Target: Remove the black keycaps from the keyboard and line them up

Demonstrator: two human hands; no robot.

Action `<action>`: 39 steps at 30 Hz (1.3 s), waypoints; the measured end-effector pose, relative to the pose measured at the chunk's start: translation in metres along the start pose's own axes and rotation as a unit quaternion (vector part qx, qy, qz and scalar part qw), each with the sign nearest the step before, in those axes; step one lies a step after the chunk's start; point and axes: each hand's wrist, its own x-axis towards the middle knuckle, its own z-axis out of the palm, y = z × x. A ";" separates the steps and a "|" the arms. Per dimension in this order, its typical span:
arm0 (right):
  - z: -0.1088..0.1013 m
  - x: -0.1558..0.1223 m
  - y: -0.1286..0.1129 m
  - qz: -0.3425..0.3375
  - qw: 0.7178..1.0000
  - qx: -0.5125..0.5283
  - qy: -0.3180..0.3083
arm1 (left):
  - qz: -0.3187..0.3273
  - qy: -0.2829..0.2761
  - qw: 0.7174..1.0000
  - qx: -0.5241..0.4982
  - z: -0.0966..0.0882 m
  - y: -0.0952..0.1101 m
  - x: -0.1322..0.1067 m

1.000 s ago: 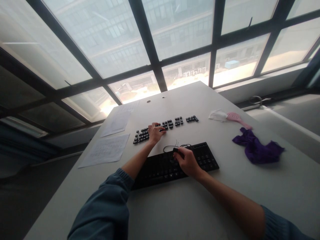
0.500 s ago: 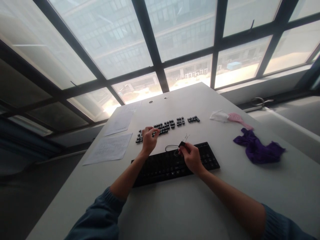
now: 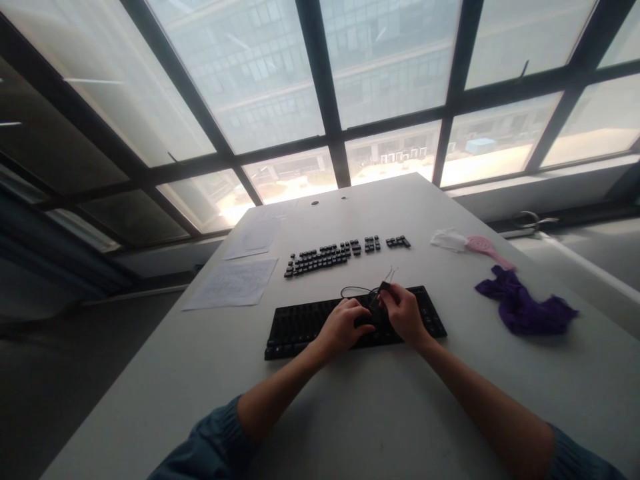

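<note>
A black keyboard (image 3: 305,325) lies on the white table (image 3: 380,413) in front of me. Behind it, loose black keycaps (image 3: 330,255) sit in rows. My left hand (image 3: 344,327) rests on the middle of the keyboard with fingers curled down; whether it holds a keycap is hidden. My right hand (image 3: 406,315) is beside it, closed on a small black keycap puller (image 3: 384,288) whose wire prongs stick up and whose loop trails to the left.
Two sheets of paper (image 3: 235,283) lie at the left of the table. A pink hairbrush (image 3: 484,249), a white cloth (image 3: 447,239) and a crumpled purple cloth (image 3: 525,308) lie at the right. Large windows stand behind the table.
My left hand left the rows of loose keycaps and came down onto the keyboard next to my right hand. The right hand kept the puller, lifting it slightly.
</note>
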 end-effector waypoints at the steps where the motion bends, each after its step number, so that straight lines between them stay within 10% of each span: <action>1: 0.000 0.000 0.001 0.004 1.000 0.001 0.001 | -0.002 -0.003 1.000 -0.003 0.002 -0.001 0.003; 17: 0.001 0.002 0.004 0.013 1.000 0.007 0.004 | 0.030 0.032 0.998 0.047 0.022 0.005 -0.006; 22: -0.001 0.006 0.006 0.041 0.996 0.057 0.047 | -0.014 0.089 0.996 -0.024 0.002 0.005 0.001; 29: -0.001 0.007 0.009 0.034 0.999 0.038 0.018 | -0.024 0.177 0.984 0.020 -0.049 -0.039 0.076; 39: -0.001 0.008 0.007 0.029 0.999 0.031 0.008 | -0.033 0.098 0.975 0.199 -0.024 -0.096 0.157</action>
